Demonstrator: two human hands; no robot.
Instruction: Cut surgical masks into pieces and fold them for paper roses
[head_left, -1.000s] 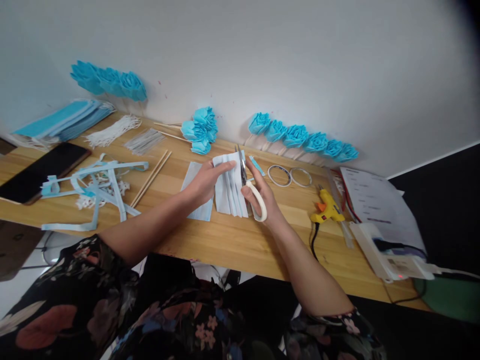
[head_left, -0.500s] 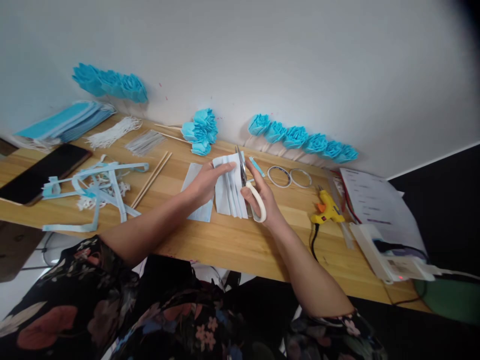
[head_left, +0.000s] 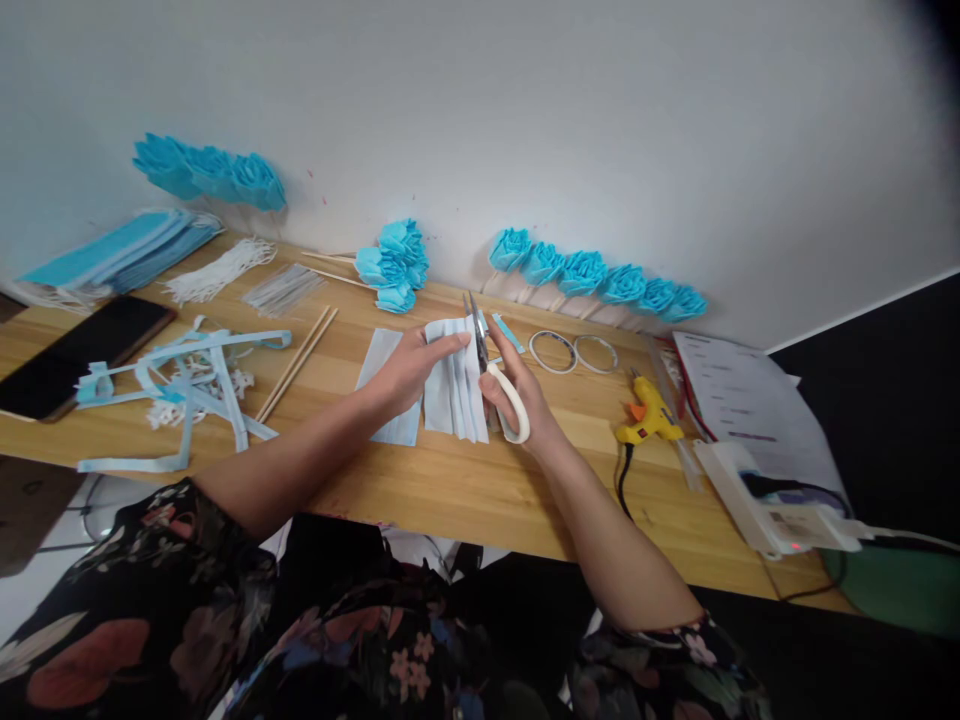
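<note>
My left hand [head_left: 409, 372] pinches a pleated pale-blue face mask sheet [head_left: 454, 395], its thumb lying across the top part. In my right hand [head_left: 534, 402] are white-handled scissors [head_left: 513, 408], their blades pointing away from me along the sheet's right edge. The blades look slightly apart at the tips; whether fabric lies between them I cannot make out. Under and left of my left hand, another pale-blue sheet [head_left: 397, 428] rests flat on the wooden table [head_left: 465, 500]. A small blue strip [head_left: 508, 332] lies just beyond my right fingers.
Blue fabric flowers [head_left: 583, 272] lean along the wall, with a bunch [head_left: 396, 262] behind my hands. To the left are cut strips [head_left: 217, 370], sticks [head_left: 296, 365], a phone [head_left: 82, 350] and stacked masks [head_left: 127, 250]. Tape rolls [head_left: 553, 368], a yellow glue gun [head_left: 649, 410] and a power strip [head_left: 780, 525] lie right.
The scissors and sheet have shifted slightly relative to each other, with the blades still along the right edge. The whole view has moved a little; both hands keep their holds.
</note>
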